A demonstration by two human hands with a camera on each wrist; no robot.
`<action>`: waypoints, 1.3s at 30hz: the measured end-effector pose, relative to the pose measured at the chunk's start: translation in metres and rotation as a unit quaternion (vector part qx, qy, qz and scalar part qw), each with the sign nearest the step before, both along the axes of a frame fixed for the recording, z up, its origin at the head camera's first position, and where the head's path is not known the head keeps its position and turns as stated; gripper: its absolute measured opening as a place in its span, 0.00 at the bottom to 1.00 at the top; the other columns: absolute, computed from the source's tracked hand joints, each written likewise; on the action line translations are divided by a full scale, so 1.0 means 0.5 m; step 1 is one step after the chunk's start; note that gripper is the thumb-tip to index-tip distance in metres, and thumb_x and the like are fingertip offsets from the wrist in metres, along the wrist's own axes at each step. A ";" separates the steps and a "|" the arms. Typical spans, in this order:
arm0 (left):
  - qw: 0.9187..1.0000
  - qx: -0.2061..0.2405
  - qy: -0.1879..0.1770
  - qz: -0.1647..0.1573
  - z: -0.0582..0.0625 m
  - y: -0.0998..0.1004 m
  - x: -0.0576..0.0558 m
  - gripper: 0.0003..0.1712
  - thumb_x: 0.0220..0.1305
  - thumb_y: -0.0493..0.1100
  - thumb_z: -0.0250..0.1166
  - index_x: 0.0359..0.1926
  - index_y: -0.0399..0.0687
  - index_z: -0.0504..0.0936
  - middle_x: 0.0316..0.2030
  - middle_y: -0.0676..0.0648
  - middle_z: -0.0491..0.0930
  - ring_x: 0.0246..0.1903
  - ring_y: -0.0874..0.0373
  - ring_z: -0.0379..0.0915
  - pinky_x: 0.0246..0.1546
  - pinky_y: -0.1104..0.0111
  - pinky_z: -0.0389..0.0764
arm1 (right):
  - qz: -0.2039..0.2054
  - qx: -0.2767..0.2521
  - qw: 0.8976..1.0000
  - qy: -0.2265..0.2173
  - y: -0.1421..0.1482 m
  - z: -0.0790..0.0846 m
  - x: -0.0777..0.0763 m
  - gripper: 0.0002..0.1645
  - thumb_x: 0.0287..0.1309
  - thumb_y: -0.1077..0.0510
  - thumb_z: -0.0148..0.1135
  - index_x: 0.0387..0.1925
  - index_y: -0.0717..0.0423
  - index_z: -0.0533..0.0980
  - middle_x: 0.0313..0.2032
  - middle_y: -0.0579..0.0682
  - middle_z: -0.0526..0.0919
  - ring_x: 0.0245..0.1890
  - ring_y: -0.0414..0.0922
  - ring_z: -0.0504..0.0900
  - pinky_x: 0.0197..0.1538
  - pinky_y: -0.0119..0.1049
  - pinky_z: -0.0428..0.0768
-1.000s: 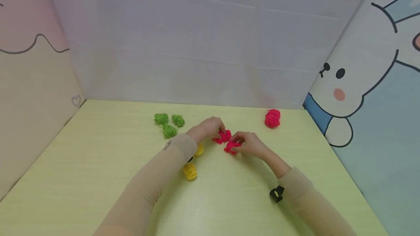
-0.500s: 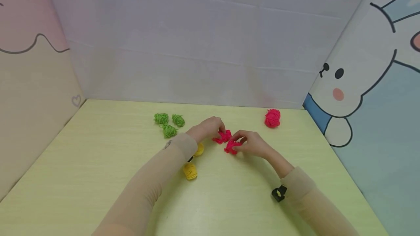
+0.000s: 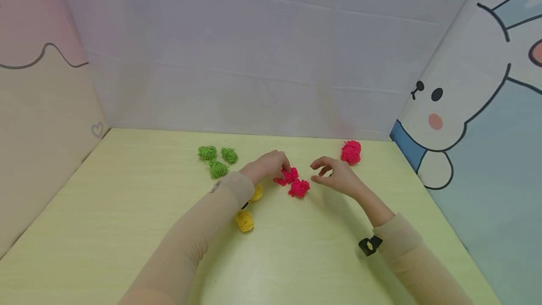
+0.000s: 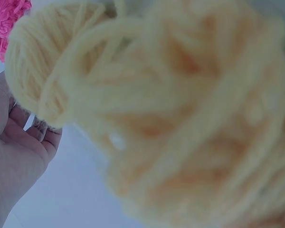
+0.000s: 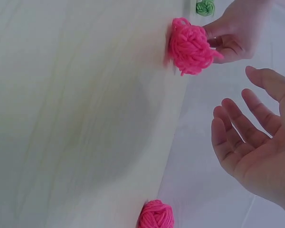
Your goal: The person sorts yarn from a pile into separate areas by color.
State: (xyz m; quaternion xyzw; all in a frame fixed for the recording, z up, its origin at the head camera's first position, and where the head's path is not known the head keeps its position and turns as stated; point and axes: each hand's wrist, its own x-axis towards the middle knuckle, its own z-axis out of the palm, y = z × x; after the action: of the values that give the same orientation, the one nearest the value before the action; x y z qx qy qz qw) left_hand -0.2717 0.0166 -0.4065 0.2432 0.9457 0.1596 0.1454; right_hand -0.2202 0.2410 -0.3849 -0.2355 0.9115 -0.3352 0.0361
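Two small pink yarn balls lie side by side at mid-table in the head view. With curled fingers and thumb, my left hand (image 3: 268, 164) pinches the farther pink yarn ball (image 3: 289, 176). Its fingertips are partly hidden. The nearer pink yarn ball (image 3: 299, 188) rests on the table, loops sticking out. Just right of it my right hand (image 3: 336, 177) hovers with parted, bent fingers and holds nothing; its bare palm and fingers (image 5: 244, 126) show in the right wrist view. Beside the left wrist are two yellow yarn balls (image 3: 244, 221) (image 4: 194, 114), one partly behind the cuff.
Several green yarn balls (image 3: 218, 169) sit close together beyond the left forearm. A larger pink yarn ball (image 3: 351, 153) stands near the table's back right. A pale back wall (image 3: 254, 60) and printed side panels (image 3: 487, 154) enclose the table (image 3: 139, 201).
My right hand has let go of the nearer pink yarn ball and moved right and up from it, fingers spreading. The left hand keeps its place at the farther one.
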 end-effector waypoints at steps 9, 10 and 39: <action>1.000 0.002 -0.007 0.005 0.002 -0.001 0.000 0.14 0.57 0.39 0.68 0.46 0.49 0.85 0.41 0.51 0.81 0.44 0.57 0.70 0.49 0.69 0.76 | -0.062 -0.013 0.998 0.024 0.039 0.023 -0.022 0.21 0.55 0.54 0.67 0.49 0.56 0.76 0.47 0.55 0.81 0.43 0.50 0.80 0.41 0.38 0.80; 1.000 0.001 -0.006 0.004 0.002 -0.001 0.000 0.14 0.57 0.39 0.68 0.46 0.49 0.85 0.42 0.51 0.81 0.44 0.57 0.70 0.49 0.69 0.76 | -0.068 -0.013 0.997 0.027 0.042 0.024 -0.024 0.21 0.55 0.53 0.67 0.50 0.56 0.76 0.47 0.54 0.80 0.43 0.50 0.80 0.42 0.38 0.80; 1.000 -0.008 0.005 -0.010 -0.002 -0.003 0.000 0.12 0.58 0.38 0.67 0.44 0.48 0.85 0.40 0.52 0.81 0.41 0.59 0.71 0.45 0.72 0.77 | -0.172 -0.054 0.981 0.064 0.140 -0.006 -0.096 0.29 0.58 0.56 0.64 0.60 0.61 0.68 0.57 0.65 0.73 0.55 0.61 0.71 0.55 0.56 0.73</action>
State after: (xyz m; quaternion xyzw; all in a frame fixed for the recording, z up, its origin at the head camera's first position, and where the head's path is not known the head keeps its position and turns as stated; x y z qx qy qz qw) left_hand -0.2716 0.0149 -0.4075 0.2519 0.9453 0.1493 0.1437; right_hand -0.2682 0.3111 -0.3882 -0.0979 0.9193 -0.3695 -0.0937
